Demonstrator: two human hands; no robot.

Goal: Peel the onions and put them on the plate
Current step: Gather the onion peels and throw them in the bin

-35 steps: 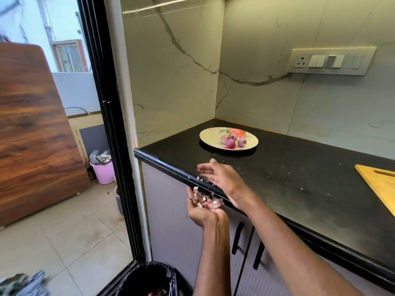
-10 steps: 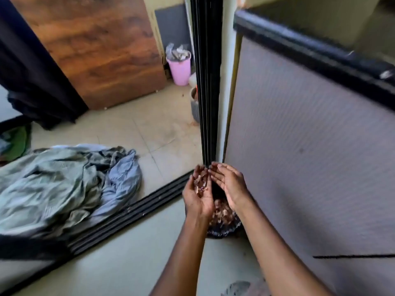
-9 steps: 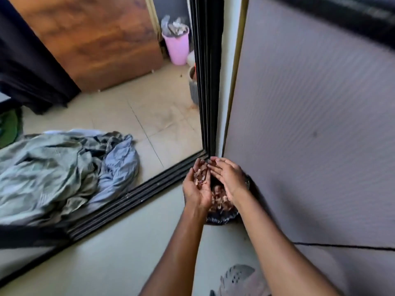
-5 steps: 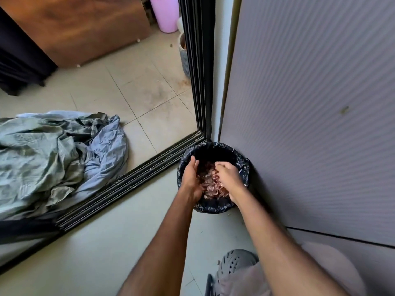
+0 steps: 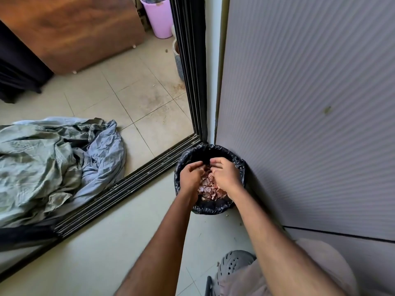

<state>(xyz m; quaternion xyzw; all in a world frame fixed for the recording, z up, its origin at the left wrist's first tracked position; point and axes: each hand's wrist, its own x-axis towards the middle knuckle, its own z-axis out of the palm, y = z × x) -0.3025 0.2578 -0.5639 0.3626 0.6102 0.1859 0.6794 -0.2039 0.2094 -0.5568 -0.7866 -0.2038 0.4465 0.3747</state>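
Hands over black-lined bin [image 5: 213, 207] of onion skins [image 5: 208, 186], each grip unclear; cabinet panel [image 5: 310, 103] alongside.

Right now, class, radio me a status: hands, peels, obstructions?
Left hand, right hand together over bin, grip unclear. Onion peels in bin. Nothing blocking.

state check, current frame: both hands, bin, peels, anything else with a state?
left hand: over the bin, fingers loosely curled, grip unclear
right hand: over the bin, fingers curled, grip unclear
bin: upright, black liner, no lid on it
onion peels: loose pile inside the bin
pink bucket: upright beyond the door track
cloth: crumpled on the floor
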